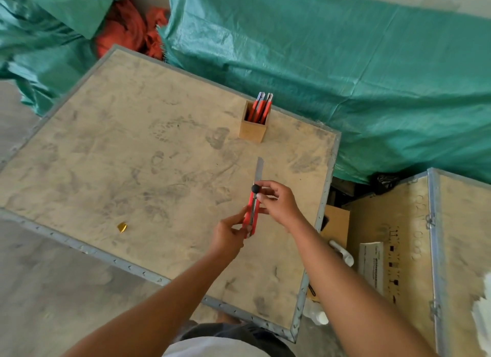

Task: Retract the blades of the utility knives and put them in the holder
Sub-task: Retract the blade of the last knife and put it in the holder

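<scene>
A red utility knife [252,213] is held above the wooden crate lid [132,149], its long steel blade [259,169] extended away from me. My left hand [230,234] grips the knife's rear end. My right hand [276,200] pinches the body near the black slider knob [255,188]. A square wooden holder [253,129] stands farther back on the lid. Several red knives [261,105] stand upright in it, their ends sticking out above the rim.
A small gold scrap [122,227] lies near the lid's left front edge. Green tarpaulin [345,64] covers the ground behind. A second crate [438,237] stands at the right, with cardboard and white items in the gap between. Red cloth [127,29] lies at the back.
</scene>
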Motion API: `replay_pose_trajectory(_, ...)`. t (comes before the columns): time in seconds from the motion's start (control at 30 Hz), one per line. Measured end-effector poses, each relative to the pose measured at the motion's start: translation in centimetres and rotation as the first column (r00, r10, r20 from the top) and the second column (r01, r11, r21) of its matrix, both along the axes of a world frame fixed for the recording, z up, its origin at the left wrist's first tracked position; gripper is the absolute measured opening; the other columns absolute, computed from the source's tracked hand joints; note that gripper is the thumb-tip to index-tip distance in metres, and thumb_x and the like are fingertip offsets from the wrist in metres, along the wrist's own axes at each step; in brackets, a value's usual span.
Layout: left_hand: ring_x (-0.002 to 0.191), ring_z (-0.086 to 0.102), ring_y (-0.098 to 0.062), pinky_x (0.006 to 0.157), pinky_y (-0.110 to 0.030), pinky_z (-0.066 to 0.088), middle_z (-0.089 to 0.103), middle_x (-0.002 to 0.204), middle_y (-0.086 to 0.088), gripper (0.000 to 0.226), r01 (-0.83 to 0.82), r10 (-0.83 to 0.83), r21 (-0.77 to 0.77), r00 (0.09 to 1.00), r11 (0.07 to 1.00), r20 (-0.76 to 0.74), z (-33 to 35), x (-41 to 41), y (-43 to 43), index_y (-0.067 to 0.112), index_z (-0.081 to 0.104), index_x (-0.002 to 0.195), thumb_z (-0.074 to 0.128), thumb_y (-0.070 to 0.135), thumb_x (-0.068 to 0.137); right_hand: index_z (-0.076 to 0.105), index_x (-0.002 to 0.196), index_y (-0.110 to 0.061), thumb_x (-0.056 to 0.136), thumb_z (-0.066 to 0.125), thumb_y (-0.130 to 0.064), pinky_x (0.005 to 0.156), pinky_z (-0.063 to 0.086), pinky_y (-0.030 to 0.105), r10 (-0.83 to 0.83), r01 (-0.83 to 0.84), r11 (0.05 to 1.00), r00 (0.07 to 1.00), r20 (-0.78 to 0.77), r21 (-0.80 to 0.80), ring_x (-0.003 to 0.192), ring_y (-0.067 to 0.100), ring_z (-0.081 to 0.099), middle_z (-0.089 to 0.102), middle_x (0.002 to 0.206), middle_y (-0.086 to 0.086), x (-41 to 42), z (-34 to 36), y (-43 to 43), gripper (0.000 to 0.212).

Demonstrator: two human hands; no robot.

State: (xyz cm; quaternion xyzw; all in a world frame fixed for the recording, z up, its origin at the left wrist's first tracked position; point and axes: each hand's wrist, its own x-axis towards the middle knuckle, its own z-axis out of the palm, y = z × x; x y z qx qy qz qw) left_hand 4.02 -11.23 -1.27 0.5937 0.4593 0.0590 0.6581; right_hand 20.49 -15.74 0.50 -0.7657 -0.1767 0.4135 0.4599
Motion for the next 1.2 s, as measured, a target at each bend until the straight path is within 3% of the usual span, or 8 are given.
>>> replay_pose_trajectory(0.1,0.079,0.076,-0.023,0.069,-0.043,0.062,0.076,0.102,0.006,0.043,0.017,-0.013,-0.063,0.998,0.998,0.062,2.8,-2.0,2.2,0.03,0.063,0.127,0.068,0.008,0.091,0.071,0.12,-0.016,0.096,0.062,0.003,0.076,0.066,0.037,-0.072,0.08,0.991,0.995,-0.072,0.109,0.099,0.02,0.074,0.071,0.108,0.01,-0.9,3.1,0.2,0.032)
replay_pose_trajectory(0.27,0.068,0.073,-0.024,0.068,-0.036,0.064,0.076,0.097,-0.007,0.041,0.023,-0.005,-0.111,0.986,0.993,0.167,6.4,-4.3,4.4,0.012,0.066,0.124,0.07,-0.002,0.086,0.071,0.123,-0.015,0.095,0.069,-0.012,0.073,0.067,0.043,-0.047,0.045,0.982,0.999,0.009,0.186,0.095,0.021,0.077,0.073,0.109,0.01,-3.1,6.5,0.7,0.028)
replay_pose_trajectory(0.43,0.069,0.072,-0.024,0.065,-0.029,0.063,0.074,0.103,-0.023,0.035,-0.013,0.042,-0.128,0.972,0.992,0.23,9.1,-5.6,6.1,0.005,0.067,0.123,0.067,-0.003,0.088,0.078,0.113,-0.015,0.092,0.073,-0.011,0.072,0.067,0.042,0.052,-0.066,0.983,0.995,0.083,0.17,0.093,0.022,0.077,0.078,0.108,0.006,-5.6,8.0,0.8,0.022)
replay_pose_trajectory(0.6,0.076,0.073,-0.025,0.071,-0.033,0.064,0.075,0.1,-0.024,0.032,0.004,0.031,-0.11,0.949,0.994,0.313,10.7,-7.1,8.4,0.006,0.068,0.12,0.066,-0.001,0.089,0.079,0.111,-0.015,0.089,0.077,-0.011,0.073,0.065,0.037,0.168,-0.203,0.968,0.961,0.221,0.147,0.091,0.023,0.076,0.079,0.108,0.003,-8.5,9.0,1.4,0.022)
replay_pose_trajectory(0.8,0.079,0.073,-0.025,0.078,-0.037,0.063,0.076,0.096,-0.015,0.032,0.08,-0.027,-0.122,0.921,0.989,0.388,11.7,-8.7,9.8,0.01,0.069,0.12,0.066,0.002,0.089,0.078,0.112,-0.028,0.09,0.077,-0.016,0.078,0.063,0.032,0.138,-0.204,0.961,0.939,0.314,0.188,0.085,0.016,0.075,0.077,0.11,-0.007,-10.7,10.1,2.1,0.026)
replay_pose_trajectory(1.0,0.08,0.072,-0.03,0.078,-0.039,0.063,0.075,0.102,-0.019,0.033,0.081,-0.021,-0.135,0.917,0.988,0.399,11.9,-9.8,10.4,0.006,0.068,0.121,0.065,-0.001,0.089,0.072,0.095,-0.019,0.084,0.082,-0.025,0.072,0.056,0.015,0.016,-0.098,0.979,0.911,0.411,0.179,0.079,0.009,0.073,0.076,0.097,-0.008,-12.9,10.8,2.6,0.015)
replay_pose_trajectory(1.13,0.083,0.073,-0.027,0.081,-0.042,0.062,0.078,0.096,-0.014,0.033,0.091,-0.028,-0.133,0.91,0.987,0.415,11.7,-9.5,10.6,0.007,0.068,0.122,0.065,0.0,0.09,0.075,0.11,-0.032,0.09,0.075,-0.019,0.083,0.06,0.027,0.08,-0.159,0.967,0.932,0.353,0.201,0.087,0.013,0.074,0.074,0.109,-0.013,-12.5,10.9,2.5,0.024)
replay_pose_trajectory(1.2,0.083,0.073,-0.027,0.08,-0.041,0.062,0.078,0.095,-0.012,0.033,0.099,-0.037,-0.12,0.899,0.988,0.437,12.4,-10.0,12.2,0.007,0.068,0.121,0.064,0.0,0.09,0.077,0.105,-0.031,0.089,0.076,-0.017,0.081,0.062,0.032,0.044,-0.137,0.966,0.923,0.383,0.219,0.087,0.013,0.074,0.075,0.107,-0.011,-13.1,11.5,3.8,0.022)
